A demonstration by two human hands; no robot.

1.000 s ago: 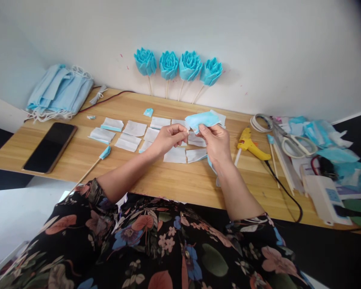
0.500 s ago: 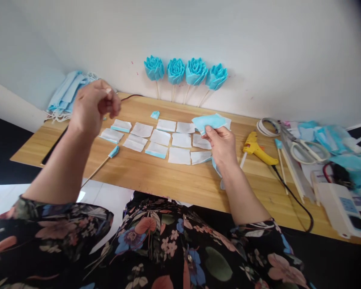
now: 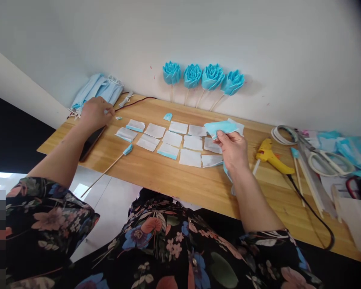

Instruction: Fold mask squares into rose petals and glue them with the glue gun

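My right hand (image 3: 232,147) pinches a piece of blue mask fabric (image 3: 221,128), with the thumb in front, above the right end of rows of white and blue fabric pieces (image 3: 172,138). Over the table's left part, my left hand (image 3: 96,114) hovers between a pile of blue face masks (image 3: 93,91) and a small scrap (image 3: 118,118). Its fingers are loosely bent and slightly apart, and nothing shows in them. A phone (image 3: 92,142) lies partly under that wrist. A wooden stick (image 3: 104,173) with a blue wrapped tip rests across the front edge.
Several blue fabric roses (image 3: 193,76) on sticks lean against the wall. To the right lie a yellow glue gun (image 3: 273,156) with a black cord, a tape roll (image 3: 284,135), white-handled scissors (image 3: 329,162), wooden sticks and mask scraps. A small blue piece (image 3: 167,117) lies behind the rows.
My left hand has come down toward the table near the scrap, and the white bit at its fingertips no longer shows. My right hand still holds the fabric. The view has shifted left.
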